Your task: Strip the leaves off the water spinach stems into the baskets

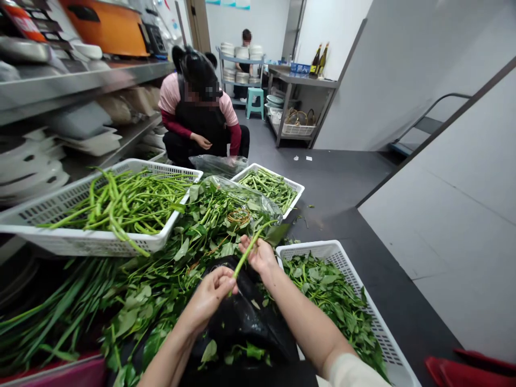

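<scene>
A pale green stalk [246, 259], which looks like water spinach, slants upward between my two hands, with a dark leaf at its far end. My left hand [215, 294] pinches its lower end between thumb and fingers. Further up, my right hand [260, 256] has its fingers curled around the stalk near the leaf. Under both hands is a shiny black plastic sheet or bag [245, 322] with loose leaves on it. A heap of leafy greens [209, 215] spreads beyond and to the left of my hands, partly covered by clear plastic.
A white basket of bare stems [133, 207] stands left, one of leaves [330, 290] right, another of cut stems [270, 188] ahead. Long thin greens [60, 306] lie lower left. A co-worker [201, 107] crouches across the heap. Shelves [92, 80] line the left side.
</scene>
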Action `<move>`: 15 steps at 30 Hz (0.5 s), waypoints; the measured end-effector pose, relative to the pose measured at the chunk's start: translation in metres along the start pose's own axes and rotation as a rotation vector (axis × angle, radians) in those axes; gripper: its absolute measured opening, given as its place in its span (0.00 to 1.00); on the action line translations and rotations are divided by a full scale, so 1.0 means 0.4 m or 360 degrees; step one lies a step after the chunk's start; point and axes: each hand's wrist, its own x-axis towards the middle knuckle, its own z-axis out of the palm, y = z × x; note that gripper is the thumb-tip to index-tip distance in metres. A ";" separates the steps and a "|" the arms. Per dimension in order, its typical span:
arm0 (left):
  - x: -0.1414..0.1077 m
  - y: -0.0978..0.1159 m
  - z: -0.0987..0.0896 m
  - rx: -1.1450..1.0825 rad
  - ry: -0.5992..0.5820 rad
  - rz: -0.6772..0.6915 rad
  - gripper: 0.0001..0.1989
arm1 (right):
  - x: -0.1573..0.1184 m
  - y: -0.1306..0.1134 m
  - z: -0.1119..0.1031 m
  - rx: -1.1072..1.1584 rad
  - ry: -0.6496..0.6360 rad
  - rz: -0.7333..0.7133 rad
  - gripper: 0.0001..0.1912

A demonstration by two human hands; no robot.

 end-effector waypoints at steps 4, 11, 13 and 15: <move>0.026 -0.019 -0.010 0.0024 0.0210 0.0001 0.19 | -0.056 0.077 -0.020 -0.0181 -0.0369 0.0265 0.12; -0.001 -0.056 -0.032 0.0296 -0.0109 -0.0023 0.20 | 0.030 0.089 0.009 -0.0192 0.0110 0.0141 0.19; -0.032 -0.049 -0.037 0.0277 -0.0138 -0.0071 0.21 | 0.088 0.049 0.012 -0.0204 0.0179 0.0085 0.20; -0.069 -0.038 -0.041 0.0241 -0.0134 -0.0123 0.22 | 0.149 0.008 0.005 -0.0260 0.0184 -0.0003 0.20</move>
